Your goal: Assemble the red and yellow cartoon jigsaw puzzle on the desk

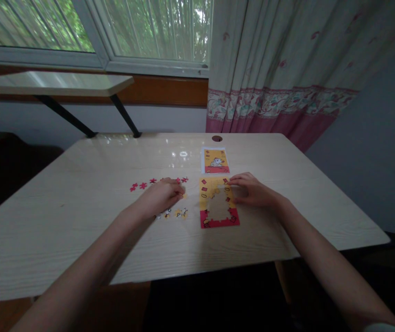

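A partly filled jigsaw puzzle (219,223) lies on the table, yellow above and red below, with a gap in its middle. My right hand (254,191) rests at its right edge, fingers stretched out and apart, the fingertips touching the border. To the left, my left hand (162,197) is closed in a pinch above the loose pieces, with a yellow puzzle piece (184,196) at its fingertips. Red puzzle pieces (143,186) lie in a row beyond this hand. Yellow and white puzzle pieces (181,213) lie nearer to me, some hidden by the hand.
A picture card (216,161) with a white animal on yellow and red lies just beyond the puzzle. The pale wooden table (169,251) has a round cable hole (217,138) at its back edge. A raised shelf (55,84) stands at the back left. A curtain (273,69) hangs behind.
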A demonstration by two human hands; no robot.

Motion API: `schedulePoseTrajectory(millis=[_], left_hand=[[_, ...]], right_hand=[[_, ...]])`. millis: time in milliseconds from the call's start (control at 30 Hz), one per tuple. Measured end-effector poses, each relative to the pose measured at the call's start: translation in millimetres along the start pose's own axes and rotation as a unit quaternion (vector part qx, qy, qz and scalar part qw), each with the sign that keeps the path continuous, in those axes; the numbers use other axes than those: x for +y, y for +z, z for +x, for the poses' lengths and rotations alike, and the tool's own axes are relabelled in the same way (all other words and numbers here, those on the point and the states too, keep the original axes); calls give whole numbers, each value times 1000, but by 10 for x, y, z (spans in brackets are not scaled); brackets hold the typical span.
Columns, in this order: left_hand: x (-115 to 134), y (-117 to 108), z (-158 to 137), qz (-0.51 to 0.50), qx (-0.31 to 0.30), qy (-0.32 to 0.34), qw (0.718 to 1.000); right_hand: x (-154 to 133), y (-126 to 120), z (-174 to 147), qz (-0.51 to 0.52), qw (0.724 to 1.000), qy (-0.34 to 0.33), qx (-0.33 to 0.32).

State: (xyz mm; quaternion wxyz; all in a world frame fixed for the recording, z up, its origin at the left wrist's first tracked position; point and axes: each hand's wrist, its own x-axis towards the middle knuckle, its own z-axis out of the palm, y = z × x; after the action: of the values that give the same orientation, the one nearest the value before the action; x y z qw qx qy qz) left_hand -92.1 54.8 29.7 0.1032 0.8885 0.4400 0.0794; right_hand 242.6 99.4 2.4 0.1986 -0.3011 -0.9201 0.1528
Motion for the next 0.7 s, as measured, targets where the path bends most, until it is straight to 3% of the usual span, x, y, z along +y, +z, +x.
schedulePoseTrajectory(millis=[333, 700], left_hand=[[-13, 2, -36, -30, 20, 7, 999], [-358, -230, -397, 2, 86, -132, 988]], right_hand=[[28, 19, -9, -1, 1000, -1, 5], [20, 9, -14, 2, 1000, -3, 0]])
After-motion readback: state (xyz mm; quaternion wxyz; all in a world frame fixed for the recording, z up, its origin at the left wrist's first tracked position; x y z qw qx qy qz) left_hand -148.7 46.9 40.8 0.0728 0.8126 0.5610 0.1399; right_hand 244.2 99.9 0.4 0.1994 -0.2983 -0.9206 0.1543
